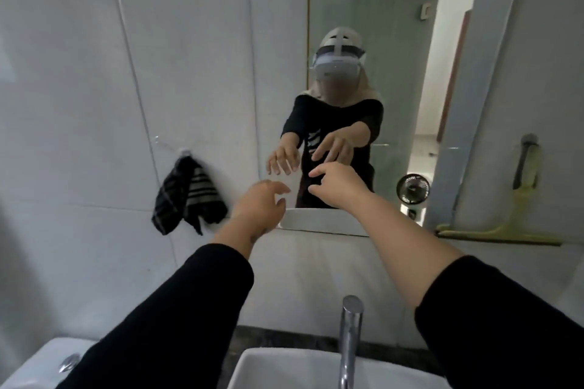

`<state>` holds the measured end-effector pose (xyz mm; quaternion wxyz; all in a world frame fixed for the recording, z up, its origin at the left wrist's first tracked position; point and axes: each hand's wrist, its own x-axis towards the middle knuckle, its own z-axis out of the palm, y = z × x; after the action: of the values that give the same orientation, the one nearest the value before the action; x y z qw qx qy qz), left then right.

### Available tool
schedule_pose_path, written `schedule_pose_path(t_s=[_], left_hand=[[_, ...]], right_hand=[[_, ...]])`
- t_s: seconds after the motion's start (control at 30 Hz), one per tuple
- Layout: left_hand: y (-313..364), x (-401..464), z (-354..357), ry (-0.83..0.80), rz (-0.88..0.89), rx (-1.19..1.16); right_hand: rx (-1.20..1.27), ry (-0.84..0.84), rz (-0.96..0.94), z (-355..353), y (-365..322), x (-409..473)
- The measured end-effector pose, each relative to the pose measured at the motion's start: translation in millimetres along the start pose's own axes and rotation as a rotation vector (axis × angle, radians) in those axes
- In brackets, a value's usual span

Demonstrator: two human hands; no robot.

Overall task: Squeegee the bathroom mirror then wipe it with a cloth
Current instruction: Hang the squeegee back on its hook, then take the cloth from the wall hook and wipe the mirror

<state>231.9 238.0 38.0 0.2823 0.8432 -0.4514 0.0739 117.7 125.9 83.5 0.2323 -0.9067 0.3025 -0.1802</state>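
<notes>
In my feed the carrier is the pale tiled wall more than any table. A dark striped cloth hangs from a small hook on it, left of the mirror, which is fixed flat against the tiles. On the right a yellow-green squeegee hangs against the wall from its own hook (blade at the bottom, lying level, handle up). Below, I see a dark speckled table edge along the wall's foot, and a white basin sits on it with a chrome tap standing upright at its back.
</notes>
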Motion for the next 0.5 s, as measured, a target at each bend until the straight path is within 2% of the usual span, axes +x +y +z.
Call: schedule_pose_path(t_s=[0.27, 0.4, 0.5], left_hand=[[-115, -10, -45, 0.349, -0.276, -0.054], [-152, -2, -47, 0.454, -0.383, -0.101], [-171, 7, -39, 0.459, -0.434, -0.176]], right_hand=[[0.118, -0.092, -0.245, 90, -88, 35], [0.206, -0.035, -0.324, 124, -119, 60], [0.214, 0.044, -0.354, 145, -135, 81]])
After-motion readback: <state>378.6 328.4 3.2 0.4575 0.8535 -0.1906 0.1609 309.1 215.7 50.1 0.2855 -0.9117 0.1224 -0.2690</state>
